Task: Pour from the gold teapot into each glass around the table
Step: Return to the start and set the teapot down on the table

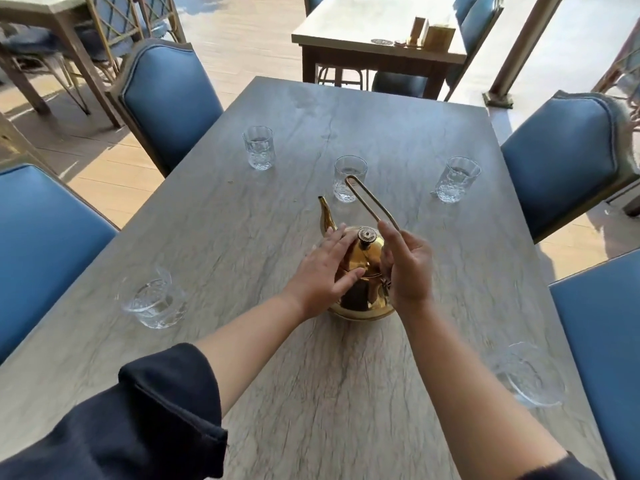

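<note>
Five clear cut-glass tumblers stand on the grey wood-grain table (242,216) around a polished gold metal teapot (363,282), which sits upright near the table's middle. Taking the teapot as the clock's centre: one glass (258,147) is at eleven o'clock, well apart; another (349,179) is at twelve, near the spout tip; a third (457,180) is at one o'clock. A blurred glass (154,299) stands at nine o'clock by the left edge, and another blurred glass (530,374) at four o'clock by the right edge. How much liquid any of them holds cannot be told.

The teapot's curved spout (325,216) points toward eleven o'clock. Its round lid carries an ornate knob (366,234). The thin gold wire handle (370,200) leans away toward twelve, its loop overlapping the middle glass in view.

The person's left hand (323,271) lies flat on the teapot's left shoulder, fingers extended and slightly spread, thumb laid against the pot's side. The right hand (405,265) is at the teapot's right side, fingertips closed on the lower end of the wire handle near its hinge. A dark navy sleeve (145,410) is pushed up the left forearm.

Blue padded chairs (166,102) line both long sides of the table.
</note>
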The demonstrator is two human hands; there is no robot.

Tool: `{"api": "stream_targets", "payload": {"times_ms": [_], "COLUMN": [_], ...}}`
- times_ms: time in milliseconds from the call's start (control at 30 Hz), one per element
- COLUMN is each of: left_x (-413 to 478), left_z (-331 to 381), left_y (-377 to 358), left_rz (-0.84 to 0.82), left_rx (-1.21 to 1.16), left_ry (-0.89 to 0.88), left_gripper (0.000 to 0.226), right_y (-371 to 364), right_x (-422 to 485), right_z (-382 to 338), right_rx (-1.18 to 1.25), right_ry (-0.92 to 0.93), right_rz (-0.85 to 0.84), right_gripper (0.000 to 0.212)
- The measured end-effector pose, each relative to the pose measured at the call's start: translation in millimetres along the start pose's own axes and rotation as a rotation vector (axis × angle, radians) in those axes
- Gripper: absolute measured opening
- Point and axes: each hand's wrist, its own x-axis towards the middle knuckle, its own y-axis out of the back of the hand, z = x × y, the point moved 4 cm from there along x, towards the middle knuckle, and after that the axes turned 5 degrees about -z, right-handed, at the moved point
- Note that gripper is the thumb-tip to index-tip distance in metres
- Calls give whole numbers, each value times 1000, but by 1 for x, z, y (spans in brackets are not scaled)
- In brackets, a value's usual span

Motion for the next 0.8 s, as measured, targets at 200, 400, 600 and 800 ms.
{"api": "stream_targets", "payload": {"times_ms": [200, 400, 600, 800], "left_x": [5, 5, 4, 1], "left_z": [-3, -5, -4, 1], "left_y": [-3, -5, -5, -3], "left_rz": [-17, -23, -18, -33], "left_rx": [-40, -42, -17, 104], "left_ry": [-3, -4, 10, 101], "left_gripper": [68, 66, 68, 65], "right_y": [1, 3, 5, 11], "right_x": [4, 4, 5, 1], "right_z": [6, 9, 10, 10], "right_rx": [24, 5, -61, -173], "right_ry": [40, 57, 56, 94], "right_rz": [18, 18, -56, -99], "right_gripper": [44, 41, 42, 39]}}
